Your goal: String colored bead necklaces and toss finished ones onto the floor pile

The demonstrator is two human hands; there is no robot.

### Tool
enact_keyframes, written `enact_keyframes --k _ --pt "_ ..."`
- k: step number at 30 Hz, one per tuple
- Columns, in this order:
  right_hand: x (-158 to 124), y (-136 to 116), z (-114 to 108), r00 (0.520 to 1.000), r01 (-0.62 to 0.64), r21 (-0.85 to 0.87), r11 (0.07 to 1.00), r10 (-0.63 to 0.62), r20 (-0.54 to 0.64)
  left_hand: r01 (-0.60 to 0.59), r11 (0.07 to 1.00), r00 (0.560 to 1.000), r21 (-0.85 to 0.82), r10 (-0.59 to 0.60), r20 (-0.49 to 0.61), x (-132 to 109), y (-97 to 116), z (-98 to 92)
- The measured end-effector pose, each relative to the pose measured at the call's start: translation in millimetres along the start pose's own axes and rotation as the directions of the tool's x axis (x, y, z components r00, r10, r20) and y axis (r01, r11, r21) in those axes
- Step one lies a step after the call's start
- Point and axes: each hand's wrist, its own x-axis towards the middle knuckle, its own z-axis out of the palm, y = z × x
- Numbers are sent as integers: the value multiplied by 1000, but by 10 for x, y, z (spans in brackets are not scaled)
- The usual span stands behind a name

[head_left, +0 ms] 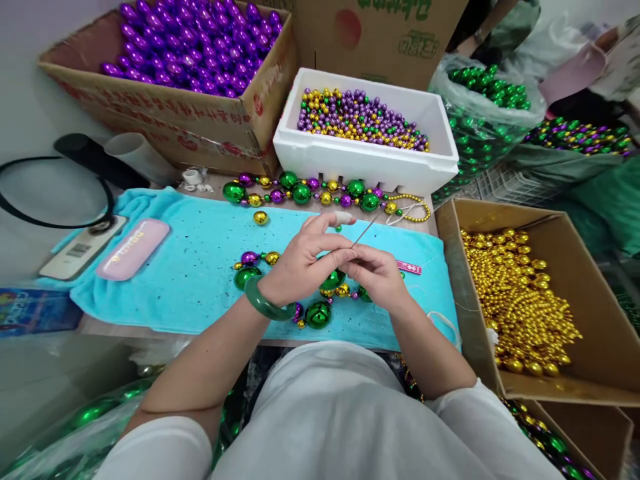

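My left hand [307, 257] and my right hand [377, 273] meet over a turquoise towel [200, 267]. The right hand pinches a long thin needle [365, 231] that points up and away. My left hand's fingers are pinched beside it, the index finger wrapped in tape; what they hold is too small to see. A green bangle [265, 303] circles my left wrist. Under both hands lies a partly strung strand of green, gold and purple beads [320, 310]. A finished bead strand [310, 190] lies along the towel's far edge.
A white foam box [365, 160] of small mixed beads stands behind the towel. There is a cardboard box of purple beads [195, 40] at back left and a box of gold beads [520, 300] at right. Bags of green beads [480, 100] sit at back right. A pink case [133, 248] lies on the left.
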Motion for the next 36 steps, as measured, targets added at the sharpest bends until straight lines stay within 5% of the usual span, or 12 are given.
enact_keyframes --k 6,10,15,20,26,31,36 --pt "-7 -108 90 1000 22 48 999 -22 11 103 953 987 -286 -133 -86 34 117 66" --pt "-74 -183 -2 993 -40 125 991 54 -106 175 916 978 -361 -205 -45 -274 -123 54" --pt "-203 -318 -119 981 15 153 988 15 -195 266 932 964 245 -251 -91 -1007 -716 237" --pt "-398 -434 -228 948 84 152 985 -32 -316 156 579 971 801 -240 -15 -1302 -1033 399" --pt "-812 -289 -585 865 63 122 991 7 -502 32 384 984 923 -173 38 -1385 -1057 122" --pt "-1114 111 -740 876 -28 278 960 158 -457 -34 280 982 959 -168 84 -1469 -1146 -169" --pt "-1128 557 -664 864 -129 434 892 316 -391 -62 182 976 981 -193 98 -1377 -1192 -209"
